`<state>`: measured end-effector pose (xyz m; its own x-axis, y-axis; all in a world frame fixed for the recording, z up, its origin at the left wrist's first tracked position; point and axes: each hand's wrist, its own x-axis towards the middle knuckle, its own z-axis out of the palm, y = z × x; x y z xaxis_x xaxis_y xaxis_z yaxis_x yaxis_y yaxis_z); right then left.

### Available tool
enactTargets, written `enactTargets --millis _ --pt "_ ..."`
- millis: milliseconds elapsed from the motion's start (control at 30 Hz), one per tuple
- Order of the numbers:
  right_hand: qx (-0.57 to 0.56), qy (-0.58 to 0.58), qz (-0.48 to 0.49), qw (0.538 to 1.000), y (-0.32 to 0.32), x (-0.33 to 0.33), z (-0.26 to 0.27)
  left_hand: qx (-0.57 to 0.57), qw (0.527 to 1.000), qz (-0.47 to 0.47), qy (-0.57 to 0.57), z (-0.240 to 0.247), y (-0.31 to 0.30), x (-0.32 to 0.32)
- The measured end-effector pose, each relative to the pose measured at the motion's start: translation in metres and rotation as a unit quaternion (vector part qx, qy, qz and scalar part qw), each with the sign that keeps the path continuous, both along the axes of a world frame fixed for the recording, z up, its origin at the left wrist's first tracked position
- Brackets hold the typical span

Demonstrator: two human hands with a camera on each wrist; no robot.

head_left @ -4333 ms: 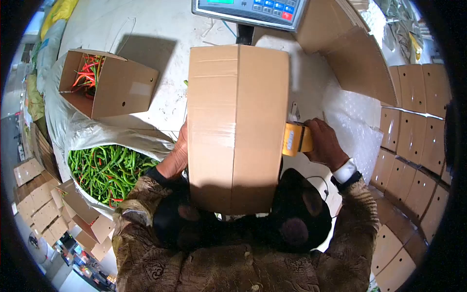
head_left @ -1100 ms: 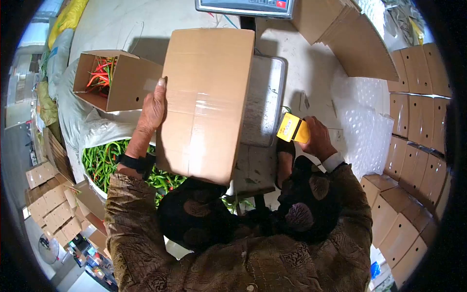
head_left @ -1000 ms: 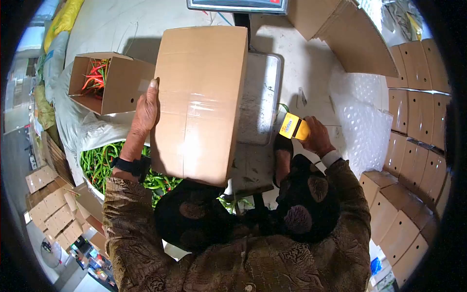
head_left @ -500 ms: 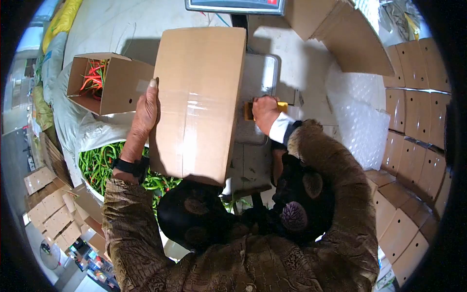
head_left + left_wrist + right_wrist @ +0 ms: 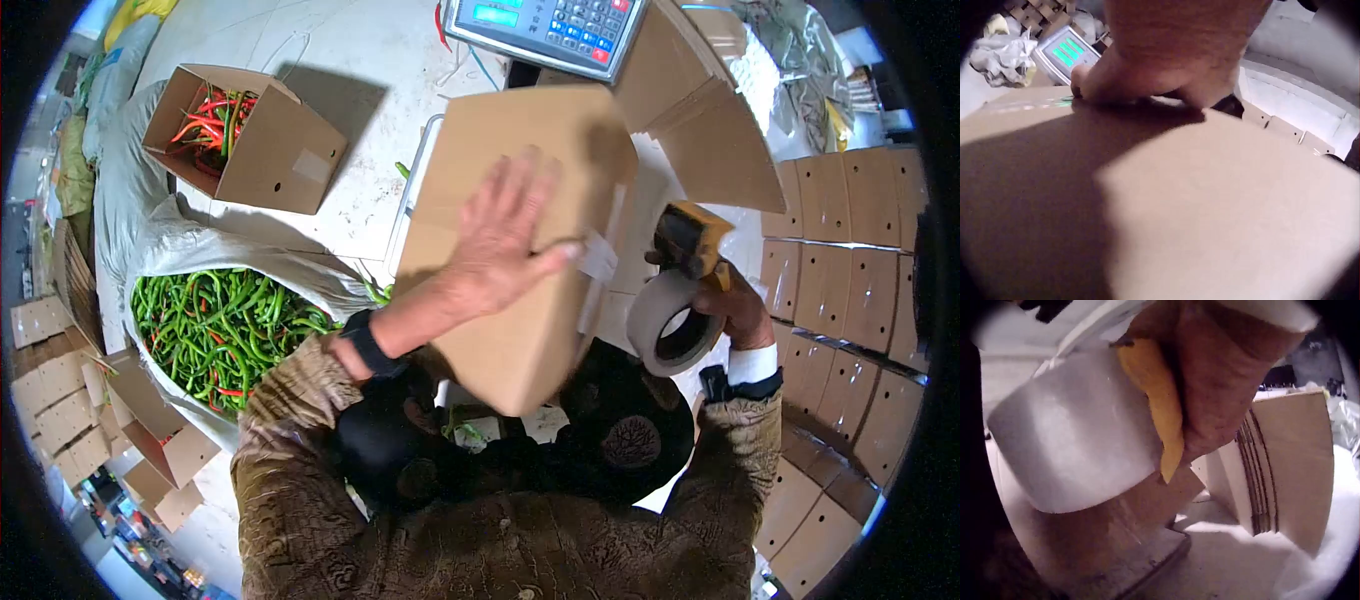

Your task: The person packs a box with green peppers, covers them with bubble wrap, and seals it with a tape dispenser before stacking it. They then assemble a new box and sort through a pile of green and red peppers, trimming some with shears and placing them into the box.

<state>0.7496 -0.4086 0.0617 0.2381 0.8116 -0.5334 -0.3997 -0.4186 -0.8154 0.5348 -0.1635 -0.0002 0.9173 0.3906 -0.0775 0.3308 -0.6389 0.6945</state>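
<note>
In the head view a closed cardboard box stands tilted in front of the person, over the scale platform. The left hand lies on its upper face with fingers straight and spread, partly blurred. A strip of clear tape crosses the box's right edge. To the right of the box, the right hand grips a yellow tape dispenser carrying a big roll of clear tape. The left wrist view has the hand on the box surface; the right wrist view has the tape roll up close.
A scale display stands behind the box. At left are an open box of red chillies and a sack full of green chillies. Flattened cardboard and stacked boxes are at right.
The box has turned and shifted right. The left hand has gone from its left edge onto its upper face. The right hand has drawn back right from beside the box with the tape dispenser.
</note>
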Motion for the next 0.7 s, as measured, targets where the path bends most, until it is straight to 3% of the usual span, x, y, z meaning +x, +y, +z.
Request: enactTargets --millis 33,67,167,233,267,300,333,367,400,433,500,533,567,600,633,700 --pt "0.062 0.034 -0.030 0.997 0.003 -0.011 0.008 0.108 0.992 -0.060 0.013 -0.004 -0.009 0.006" --pt "0.039 0.021 -0.068 0.997 -0.014 -0.007 -0.011 0.108 0.993 -0.056 0.007 -0.014 -0.012 0.005" --pt "-0.113 -0.086 -0.002 0.990 -0.018 -0.013 -0.022 0.133 0.984 -0.121 -0.007 -0.037 -0.011 0.000" --pt "-0.059 -0.164 -0.005 0.985 -0.013 -0.032 -0.028 0.118 0.987 -0.110 -0.006 -0.042 -0.003 -0.008" --pt "-0.073 -0.119 -0.025 0.990 -0.013 -0.033 -0.029 0.119 0.987 -0.106 -0.008 -0.058 0.005 -0.015" --pt "-0.089 -0.071 -0.047 0.992 -0.013 -0.036 -0.029 0.029 0.994 0.007 -0.105 -0.084 0.012 -0.027" --pt "-0.091 -0.070 -0.051 0.992 -0.011 -0.037 -0.029 -0.063 0.971 0.116 -0.197 -0.109 0.019 -0.040" --pt "-0.101 -0.031 -0.024 0.994 -0.004 -0.035 -0.029 -0.173 0.937 0.260 -0.158 -0.127 0.025 -0.056" --pt "-0.109 0.008 0.004 0.994 0.005 -0.035 -0.028 -0.293 0.866 0.376 -0.150 -0.146 0.035 -0.076" --pt "-0.071 0.024 0.030 0.997 0.016 -0.043 -0.028 -0.396 0.790 0.459 -0.092 -0.128 0.045 -0.094" --pt "-0.031 -0.015 0.126 0.991 0.031 -0.053 -0.043 -0.299 0.787 0.538 0.041 -0.192 0.070 -0.157" --pt "-0.045 -0.013 0.186 0.981 0.041 -0.058 -0.045 -0.488 0.710 0.507 0.026 -0.236 0.086 -0.199" --pt "-0.057 -0.011 0.246 0.967 0.053 -0.062 -0.047 -0.641 0.601 0.476 0.046 -0.279 0.101 -0.239" --pt "-0.036 -0.053 0.304 0.950 0.069 -0.062 -0.047 -0.679 0.567 0.464 0.048 -0.254 0.091 -0.252" --pt "-0.031 -0.049 0.307 0.950 0.081 -0.057 -0.039 -0.685 0.564 0.459 0.030 -0.232 0.077 -0.255" --pt "-0.007 -0.161 0.355 0.921 0.099 -0.043 -0.022 -0.690 0.564 0.453 0.002 -0.210 0.058 -0.259"
